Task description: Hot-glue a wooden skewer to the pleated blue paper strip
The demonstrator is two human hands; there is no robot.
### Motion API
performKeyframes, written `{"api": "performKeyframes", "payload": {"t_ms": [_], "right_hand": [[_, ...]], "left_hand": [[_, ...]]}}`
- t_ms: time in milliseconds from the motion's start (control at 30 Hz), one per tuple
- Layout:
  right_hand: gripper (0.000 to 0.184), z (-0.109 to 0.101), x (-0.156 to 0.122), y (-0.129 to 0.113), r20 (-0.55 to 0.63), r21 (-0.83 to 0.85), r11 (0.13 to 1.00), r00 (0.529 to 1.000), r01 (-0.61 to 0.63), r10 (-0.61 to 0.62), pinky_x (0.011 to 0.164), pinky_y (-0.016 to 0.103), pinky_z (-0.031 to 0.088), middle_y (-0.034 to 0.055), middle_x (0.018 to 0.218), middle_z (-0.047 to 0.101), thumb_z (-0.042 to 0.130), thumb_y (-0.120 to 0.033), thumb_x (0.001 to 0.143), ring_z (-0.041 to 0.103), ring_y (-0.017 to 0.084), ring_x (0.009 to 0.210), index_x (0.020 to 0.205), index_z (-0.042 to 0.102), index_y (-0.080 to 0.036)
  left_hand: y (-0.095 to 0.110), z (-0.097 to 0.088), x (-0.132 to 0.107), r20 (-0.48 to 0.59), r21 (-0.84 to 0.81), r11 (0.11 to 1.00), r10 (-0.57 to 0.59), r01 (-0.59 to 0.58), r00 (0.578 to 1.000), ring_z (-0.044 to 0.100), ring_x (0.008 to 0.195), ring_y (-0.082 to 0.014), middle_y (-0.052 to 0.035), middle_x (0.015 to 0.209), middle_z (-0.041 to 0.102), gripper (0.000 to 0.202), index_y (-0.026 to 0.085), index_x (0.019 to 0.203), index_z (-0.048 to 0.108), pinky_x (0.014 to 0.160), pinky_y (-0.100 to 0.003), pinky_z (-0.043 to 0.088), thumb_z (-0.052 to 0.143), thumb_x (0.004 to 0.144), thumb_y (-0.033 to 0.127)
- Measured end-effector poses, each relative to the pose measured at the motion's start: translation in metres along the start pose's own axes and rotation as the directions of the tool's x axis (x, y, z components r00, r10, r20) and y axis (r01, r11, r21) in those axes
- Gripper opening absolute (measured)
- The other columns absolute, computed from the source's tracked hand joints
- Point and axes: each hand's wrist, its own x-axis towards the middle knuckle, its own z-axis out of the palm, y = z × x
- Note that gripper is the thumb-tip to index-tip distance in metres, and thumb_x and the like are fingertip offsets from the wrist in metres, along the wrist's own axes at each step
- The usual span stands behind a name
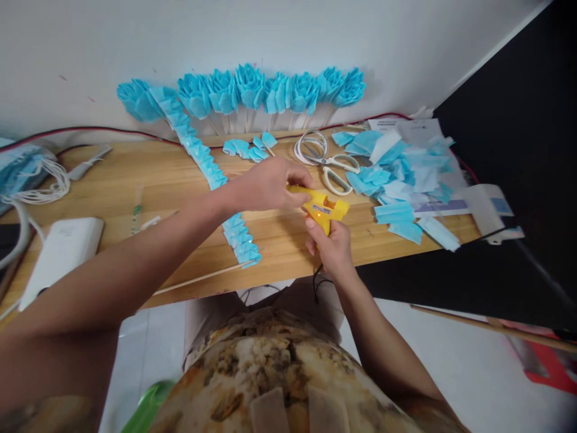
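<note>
Wooden table (121, 177) by pale wall (288, 30)

Left arm (157, 258): elbow bent at lower left; forearm slants up and across toward centre;
Left hand (270, 183): back uppermost; fingers curled forward, near the right hand;
Right arm (378, 328): forearm runs up and inward from lower right;
Right hand (336, 246): lower; closed in a grip, thumb extended.

the only view looks from the person's head, close above the front edge of the tabletop (279, 234), facing forward and steeply down. the shirt (234, 367) fills the bottom, the left hand (274, 183) and right hand (334, 245) sit near the centre, and the wall (288, 36) beyond the back edge spans the top.
</note>
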Motion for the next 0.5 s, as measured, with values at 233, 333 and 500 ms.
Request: {"api": "performKeyframes", "payload": {"t_ms": [233, 333, 500], "right_hand": [[0.047, 0.0003, -0.0002, -0.0007, -0.002, -0.004, 1.0, 1.0, 0.005, -0.005, 0.034, 0.022, 0.031, -0.0078, 0.043, 0.049, 0.077, -0.066, 0.077, 0.041, 0.008, 0.033, 0.076, 0.061, -0.021], [0.048, 0.0003, -0.0004, -0.0002, 0.006, -0.009, 1.0, 1.0, -0.001, 0.001, 0.034, 0.022, 0.031, -0.008, 0.044, 0.048, 0.077, -0.066, 0.076, 0.04, 0.008, 0.033, 0.075, 0.061, -0.021], [0.047, -0.0002, -0.0001, 0.0022, 0.024, -0.017, 1.0, 1.0, -0.001, 0.002, 0.035, 0.022, 0.031, -0.0078, 0.045, 0.048, 0.077, -0.066, 0.077, 0.039, 0.007, 0.034, 0.076, 0.063, -0.02]], "left_hand": [[0.0013, 0.0049, 0.0029, -0.017, -0.026, 0.999, 0.026, -0.026, 1.0, 0.068, 0.084, -0.0147, -0.0015, 0.098, 0.079, 0.022, 0.019, 0.096, 0.078, 0.079, -0.026, 0.051, 0.063, 0.081, 0.019], [-0.0021, 0.0025, 0.0027, -0.023, -0.012, 1.0, 0.006, -0.007, 1.0, 0.069, 0.084, -0.0154, -0.002, 0.095, 0.079, 0.027, 0.018, 0.096, 0.08, 0.08, -0.027, 0.052, 0.058, 0.081, 0.012], [-0.0042, -0.0025, 0.002, 0.006, 0.0, 1.0, -0.005, 0.005, 1.0, 0.071, 0.086, -0.0161, -0.0007, 0.097, 0.08, 0.031, 0.02, 0.099, 0.081, 0.084, -0.028, 0.053, 0.058, 0.081, 0.013]]}}
